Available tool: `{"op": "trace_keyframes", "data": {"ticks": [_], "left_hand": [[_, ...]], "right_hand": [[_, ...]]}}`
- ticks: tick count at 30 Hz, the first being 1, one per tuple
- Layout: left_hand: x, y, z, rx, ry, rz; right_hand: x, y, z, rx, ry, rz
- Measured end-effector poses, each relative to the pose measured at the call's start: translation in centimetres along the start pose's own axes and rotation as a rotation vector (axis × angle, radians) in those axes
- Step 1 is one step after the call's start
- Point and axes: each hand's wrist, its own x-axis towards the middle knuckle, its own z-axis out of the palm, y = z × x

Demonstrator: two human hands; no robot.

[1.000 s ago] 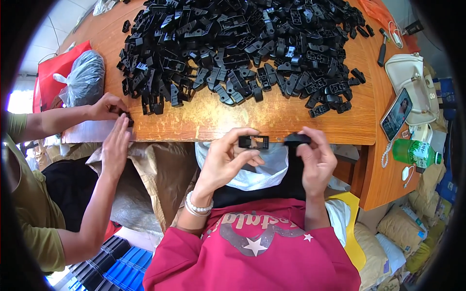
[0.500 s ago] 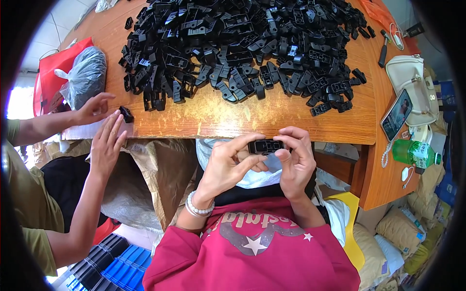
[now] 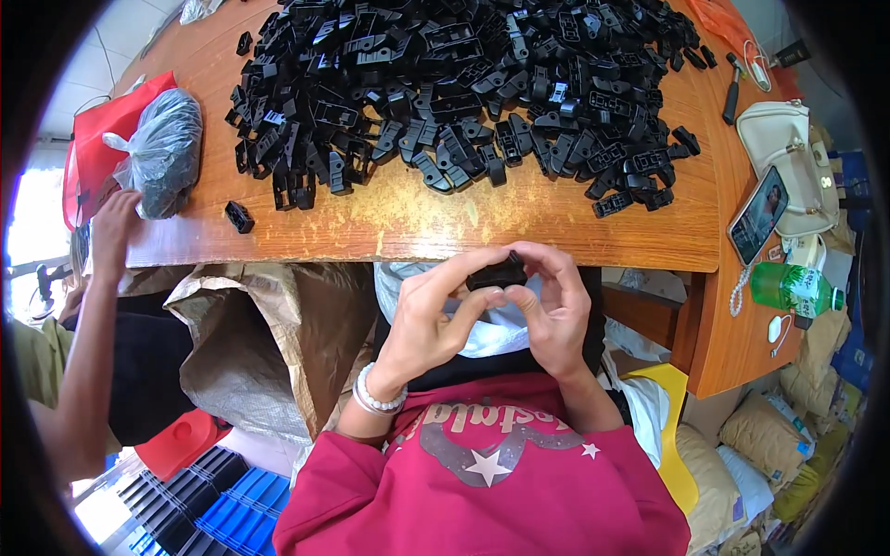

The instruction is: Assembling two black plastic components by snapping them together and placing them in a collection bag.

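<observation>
Between my two hands, just off the table's near edge, is a small black plastic part. My left hand pinches its left end with thumb and forefinger; a bead bracelet circles that wrist. At the other end, my right hand grips it with fingers curled over the far side, and both thumbs meet along its near side. The part looks tilted, and fingers cover some of it. Beyond my hands, a large heap of similar black parts spreads over the wooden table.
One loose black part lies by the table's left edge, near a co-worker's hand and a tied plastic bag. A phone, a green bottle, a cream handbag and a hammer are on the right. Brown sacking hangs below.
The black part has been tipped in my fingers, and my hands have drawn closer together around it. The co-worker's hands have left the loose part; one is now beside the plastic bag.
</observation>
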Motion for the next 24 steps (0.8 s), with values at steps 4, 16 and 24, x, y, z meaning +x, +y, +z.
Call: {"op": "trace_keyframes", "data": {"ticks": [4, 16, 24], "left_hand": [[0.5, -0.6, -0.1, 0.083, -0.004, 0.060], [7.1, -6.3, -3.0, 0.370, 0.510, -0.181], [8.6, -5.2, -2.3, 0.547, 0.590, -0.168]], "right_hand": [[0.2, 0.1, -0.1, -0.115, 0.077, -0.046], [3.9, 0.4, -6.9, -0.959, 0.414, -0.327], [3.3, 1.8, -6.5, -1.083, 0.282, -0.286]]}}
